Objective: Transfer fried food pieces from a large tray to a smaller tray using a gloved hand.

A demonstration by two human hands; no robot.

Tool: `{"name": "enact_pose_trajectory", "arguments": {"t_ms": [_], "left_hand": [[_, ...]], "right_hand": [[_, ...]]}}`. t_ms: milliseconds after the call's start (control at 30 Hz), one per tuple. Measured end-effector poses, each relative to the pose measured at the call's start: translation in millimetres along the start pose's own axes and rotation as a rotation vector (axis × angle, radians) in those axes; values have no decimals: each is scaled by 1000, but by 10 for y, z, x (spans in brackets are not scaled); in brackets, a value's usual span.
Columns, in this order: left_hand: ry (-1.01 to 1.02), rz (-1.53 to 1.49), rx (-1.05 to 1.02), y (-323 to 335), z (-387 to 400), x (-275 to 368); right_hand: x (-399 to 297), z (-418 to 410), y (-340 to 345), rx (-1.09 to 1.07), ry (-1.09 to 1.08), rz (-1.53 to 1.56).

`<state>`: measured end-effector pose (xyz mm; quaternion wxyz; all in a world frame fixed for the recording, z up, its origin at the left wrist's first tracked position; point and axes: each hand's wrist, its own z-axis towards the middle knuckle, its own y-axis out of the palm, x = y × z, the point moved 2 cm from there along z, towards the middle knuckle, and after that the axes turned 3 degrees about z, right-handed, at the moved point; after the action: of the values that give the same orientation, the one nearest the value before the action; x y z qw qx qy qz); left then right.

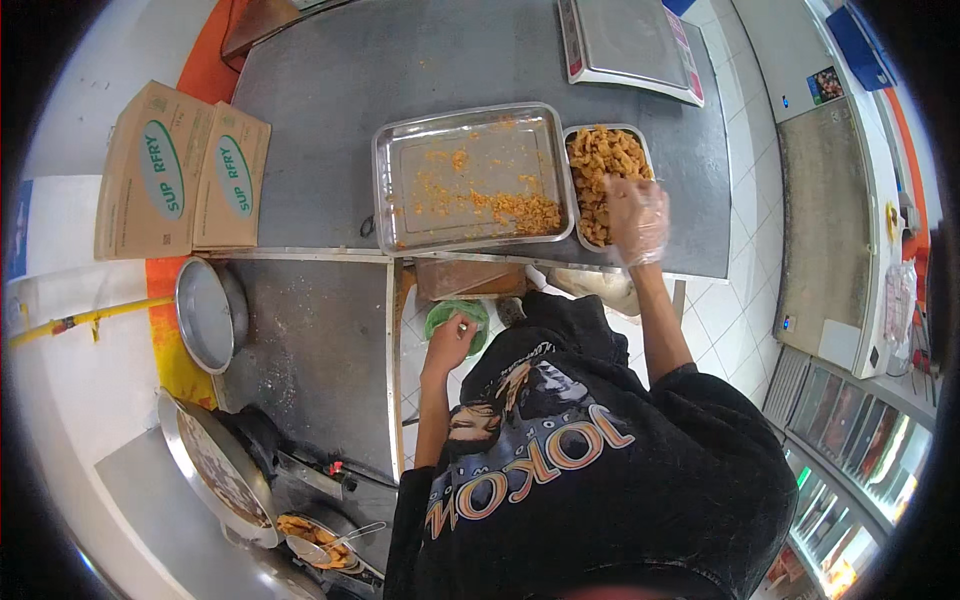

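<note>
My right hand [639, 219], in a clear plastic glove, is over a small metal tray [651, 160] heaped with fried, breaded pieces [609, 154]. Its fingers are blurred and reach onto the pieces; whether they grip one I cannot tell. Left of it lies a large, shallow metal tray [480, 120] with a scatter of loose fried crumbs [525, 212], thickest near its lower right corner. Bare and held low beside my body, my left hand [450, 343] has curled fingers with a small pale spot at their tips. Beneath it is a green plastic bag or bin [444, 311].
A weighing scale [634, 41] stands on the grey table [322, 127] at the back right. Two cardboard boxes [169, 176] are at the left. A metal basin [204, 315], a large wok [214, 465] and a strainer with fried food [319, 541] line the lower left.
</note>
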<state>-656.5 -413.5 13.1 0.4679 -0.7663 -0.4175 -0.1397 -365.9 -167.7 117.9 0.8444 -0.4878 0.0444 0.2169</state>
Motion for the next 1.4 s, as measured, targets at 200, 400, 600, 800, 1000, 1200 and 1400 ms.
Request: {"name": "enact_pose_trajectory", "arguments": {"t_ms": [200,400,600,800,1000,1200,1400], "left_hand": [[3,34,1,22,-17,-52],[-8,-30,37,0,-77,-28],[-48,-49,42,25,-171,-110],[-63,-56,32,-18,-84,-32],[-30,-44,60,17,-129,-160],[-19,-11,35,38,-45,-134],[24,-12,4,72,7,-147]], "right_hand": [[-629,86,1057,-606,-462,-93],[-537,56,1794,-935,-559,-357],[-684,-181,1471,-821,-773,-96],[-479,-403,1766,-663,-777,22],[-460,-205,1369,-789,-748,-258],[-288,-311,1237,-816,-671,-332],[-265,-285,1133,-699,-718,-150]]}}
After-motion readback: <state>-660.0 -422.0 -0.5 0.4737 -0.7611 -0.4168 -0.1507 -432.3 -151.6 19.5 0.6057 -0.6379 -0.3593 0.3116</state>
